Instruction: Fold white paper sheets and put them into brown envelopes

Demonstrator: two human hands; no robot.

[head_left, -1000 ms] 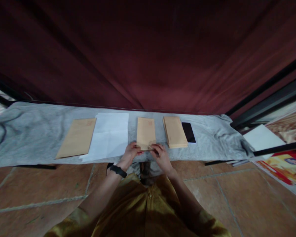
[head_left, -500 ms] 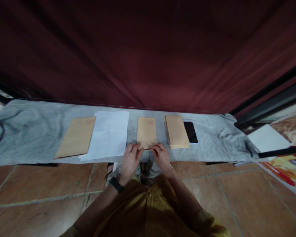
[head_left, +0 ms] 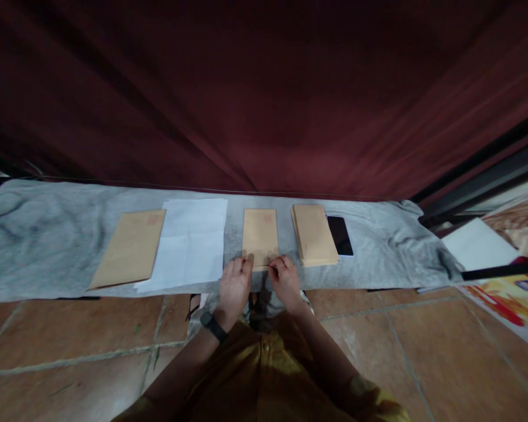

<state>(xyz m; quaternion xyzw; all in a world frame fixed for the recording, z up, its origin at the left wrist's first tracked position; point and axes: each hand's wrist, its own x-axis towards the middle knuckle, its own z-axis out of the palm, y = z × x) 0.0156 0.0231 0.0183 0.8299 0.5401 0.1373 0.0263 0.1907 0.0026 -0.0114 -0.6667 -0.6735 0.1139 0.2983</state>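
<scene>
A brown paper envelope with a small reddish printed mark lies upright in front of me on the grey cloth. My left hand is at its near left corner, thumb and fingers close together on the edge. At the near right corner my right hand has its fingers curled in and pinches the edge. The envelope's near edge shows as a pale strip between the hands. What lies under my fingertips is hidden.
To the left are white paper sheets and a larger brown envelope. On the right, a stack of brown envelopes partly overlaps a dark-screened phone. A dark red curtain hangs behind the grey cloth.
Both hands stay at the envelope's near edge. The dark gap along that edge now looks flat and pale. My left hand lies a little flatter, and the view has shifted slightly.
</scene>
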